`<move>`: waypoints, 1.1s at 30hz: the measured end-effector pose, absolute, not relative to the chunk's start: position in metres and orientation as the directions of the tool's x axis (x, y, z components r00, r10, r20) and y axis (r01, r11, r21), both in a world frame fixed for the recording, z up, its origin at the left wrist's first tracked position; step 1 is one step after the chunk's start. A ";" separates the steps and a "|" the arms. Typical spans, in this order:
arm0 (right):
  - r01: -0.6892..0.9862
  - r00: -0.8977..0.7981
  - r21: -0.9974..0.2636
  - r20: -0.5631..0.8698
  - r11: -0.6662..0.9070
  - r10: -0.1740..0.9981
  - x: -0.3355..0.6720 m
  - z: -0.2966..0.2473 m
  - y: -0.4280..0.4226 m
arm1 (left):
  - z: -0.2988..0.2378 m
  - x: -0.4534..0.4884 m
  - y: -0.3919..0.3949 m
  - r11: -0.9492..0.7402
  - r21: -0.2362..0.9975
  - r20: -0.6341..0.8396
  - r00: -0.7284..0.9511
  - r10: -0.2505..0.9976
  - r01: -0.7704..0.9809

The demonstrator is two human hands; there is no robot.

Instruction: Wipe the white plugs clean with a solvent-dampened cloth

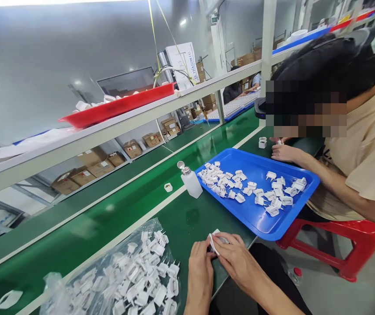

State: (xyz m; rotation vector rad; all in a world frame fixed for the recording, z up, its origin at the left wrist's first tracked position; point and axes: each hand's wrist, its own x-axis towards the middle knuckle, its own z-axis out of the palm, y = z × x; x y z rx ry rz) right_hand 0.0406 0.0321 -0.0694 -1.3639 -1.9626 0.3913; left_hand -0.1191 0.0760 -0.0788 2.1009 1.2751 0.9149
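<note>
- A small white plug part is pinched at the lower centre of the frame, at the near edge of the surface, so both hands can work on it.
- The left hand steadies it from below, fingers closed on it; the right hand covers it, fingers clamped on its top.
- A clear bag of white parts lies at lower left, within reach.
- A white bottle stands beside a blue tray of parts, where a co-worker's hand rests.
- The green surface runs under a shelf carrying a red tray; cardboard boxes are stacked behind.

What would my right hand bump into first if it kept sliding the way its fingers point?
Probably your left hand. The right hand points left across the small white part, and their fingertips already nearly meet there.
</note>
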 end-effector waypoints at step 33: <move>-0.587 0.407 -0.807 -0.216 0.073 0.887 -0.018 -0.073 -0.026 | -0.054 -0.128 0.021 -0.796 0.509 0.787 0.199 0.585 0.327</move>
